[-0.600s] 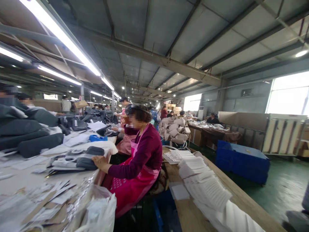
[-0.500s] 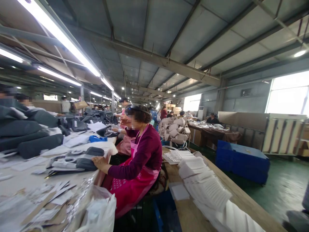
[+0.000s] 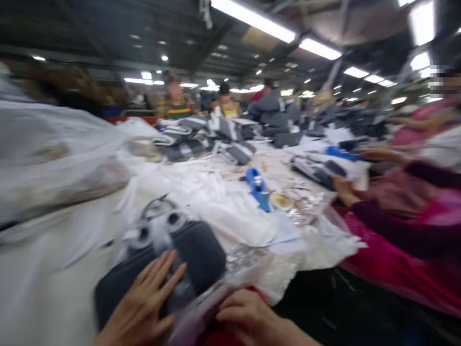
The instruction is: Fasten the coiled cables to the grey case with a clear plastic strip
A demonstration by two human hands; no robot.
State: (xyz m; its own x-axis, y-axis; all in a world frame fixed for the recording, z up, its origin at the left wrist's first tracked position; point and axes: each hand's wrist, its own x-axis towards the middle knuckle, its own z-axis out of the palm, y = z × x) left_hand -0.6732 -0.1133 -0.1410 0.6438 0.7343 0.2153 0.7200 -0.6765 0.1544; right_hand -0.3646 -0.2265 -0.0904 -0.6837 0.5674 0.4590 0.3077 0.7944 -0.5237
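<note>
My left hand lies flat with spread fingers on a dark grey padded piece at the near edge of the table. Two round plastic fittings sit at the piece's far end under clear plastic film. At the bottom edge, my right hand has its fingers curled on crinkled clear plastic wrap beside the piece. The picture is smeared by motion.
A blue tape dispenser and a tape roll lie mid-table among white sheets. A person in a pink apron works at the right with a hand on another dark piece. More people and stacked dark pieces fill the far side.
The view has swung left and down from the hall and the neighbouring person to the table in front of me. My two hands and the dark piece are in sight now.
</note>
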